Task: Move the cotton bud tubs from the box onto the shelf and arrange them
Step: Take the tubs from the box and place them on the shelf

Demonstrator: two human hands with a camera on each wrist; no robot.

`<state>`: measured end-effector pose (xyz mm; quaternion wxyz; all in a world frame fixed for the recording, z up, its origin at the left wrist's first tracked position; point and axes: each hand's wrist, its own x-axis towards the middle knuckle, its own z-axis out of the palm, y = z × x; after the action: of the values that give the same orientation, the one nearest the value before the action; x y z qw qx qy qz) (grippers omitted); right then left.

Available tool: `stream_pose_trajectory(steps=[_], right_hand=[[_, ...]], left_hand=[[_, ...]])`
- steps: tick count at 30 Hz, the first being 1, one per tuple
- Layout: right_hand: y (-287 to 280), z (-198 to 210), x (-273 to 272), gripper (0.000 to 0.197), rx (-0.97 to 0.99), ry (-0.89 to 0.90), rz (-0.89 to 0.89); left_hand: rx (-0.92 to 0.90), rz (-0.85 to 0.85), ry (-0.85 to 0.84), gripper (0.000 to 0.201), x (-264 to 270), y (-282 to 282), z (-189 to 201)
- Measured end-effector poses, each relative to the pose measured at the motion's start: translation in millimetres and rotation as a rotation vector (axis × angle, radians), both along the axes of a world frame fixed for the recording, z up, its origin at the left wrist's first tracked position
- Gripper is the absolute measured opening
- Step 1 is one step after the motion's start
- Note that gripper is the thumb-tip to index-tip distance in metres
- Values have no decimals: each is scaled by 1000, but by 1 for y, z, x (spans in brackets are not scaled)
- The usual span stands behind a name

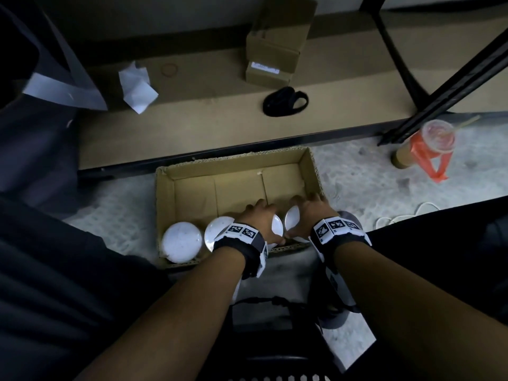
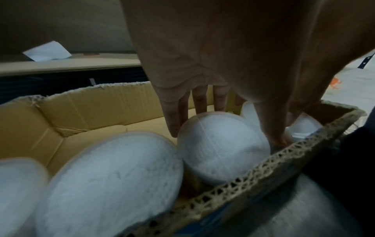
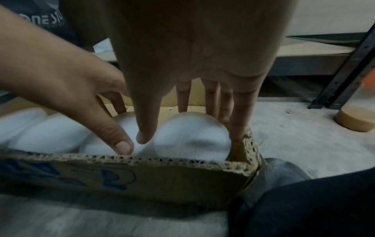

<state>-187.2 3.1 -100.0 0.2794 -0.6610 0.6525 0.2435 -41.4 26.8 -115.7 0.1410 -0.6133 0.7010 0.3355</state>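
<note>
Cardboard box (image 1: 236, 167) packs the tubs (image 1: 181, 240) close, so both hands grip from above. The left hand (image 1: 259, 218) clasps the third tub (image 2: 223, 147), the right hand (image 1: 308, 215) the corner tub (image 3: 192, 137), thumb opposite fingers.

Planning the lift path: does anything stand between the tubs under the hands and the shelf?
Nothing visible blocks it. The left hand and right hand clasp the inner tub and end tub; only the box wall lies before the shelf. Crumpled paper sits off left, black strap and cartons off right.
</note>
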Motion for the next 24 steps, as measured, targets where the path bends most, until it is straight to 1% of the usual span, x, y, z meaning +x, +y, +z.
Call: stream_pose_trajectory(steps=[2,6,8,11,15,18,21,24], right_hand=[[1,-7,3,91,3,-12,-4],[2,-12,0,87,18,-31,-16],[2,-13,-3,90,26,-34,-36],[3,-15,-4,90,10,-44,-38],[4,-13,-1,75,-4,-65,-76],[3,-8,3,63,-30,-63,-114],[-1,1,6,70,-4,-47,-108],[-8,16,13,67,-47,-45,-91]], left_hand=[[-5,21,-4,77,-4,0,-3],[-11,36,-8,85,-6,1,-11],[-17,33,-12,86,-5,2,-13],[-24,38,-7,82,-5,2,-15],[-38,78,14,70,-7,3,-15],[-33,90,22,65,-6,0,-11],[-25,74,32,72,-1,-5,1],[-51,77,50,69,7,-14,21]])
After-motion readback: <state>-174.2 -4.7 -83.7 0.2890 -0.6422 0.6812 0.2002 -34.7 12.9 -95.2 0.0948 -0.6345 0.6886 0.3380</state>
